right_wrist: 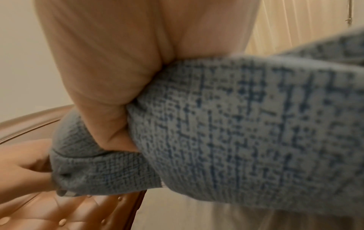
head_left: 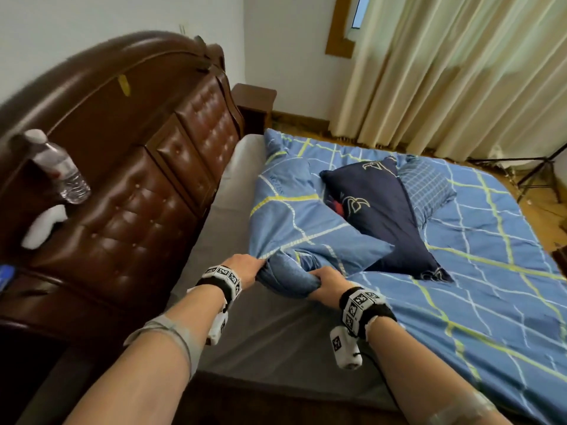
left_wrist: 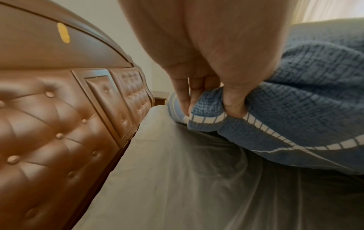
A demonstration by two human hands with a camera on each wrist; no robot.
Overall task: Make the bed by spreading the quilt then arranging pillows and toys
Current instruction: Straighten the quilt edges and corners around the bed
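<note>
A blue quilt (head_left: 478, 271) with yellow and white lines covers most of the bed, bunched near the headboard. My left hand (head_left: 250, 265) pinches its near edge (left_wrist: 208, 115), thumb and fingers curled round the fabric. Close beside it, my right hand (head_left: 325, 279) grips a thick fold of the same quilt (right_wrist: 236, 124). A dark navy pillow (head_left: 377, 207) lies on top of the quilt, with a blue checked pillow (head_left: 426, 185) behind it. Something small and red (head_left: 337, 207) peeks out at the navy pillow's left edge.
The brown tufted headboard (head_left: 147, 191) runs along the left, with a water bottle (head_left: 61, 170) and a white object (head_left: 43, 225) on its ledge. Bare grey sheet (head_left: 270, 338) shows beneath my wrists. A nightstand (head_left: 254, 102), curtains (head_left: 460, 72) and a tripod (head_left: 537, 176) stand beyond the bed.
</note>
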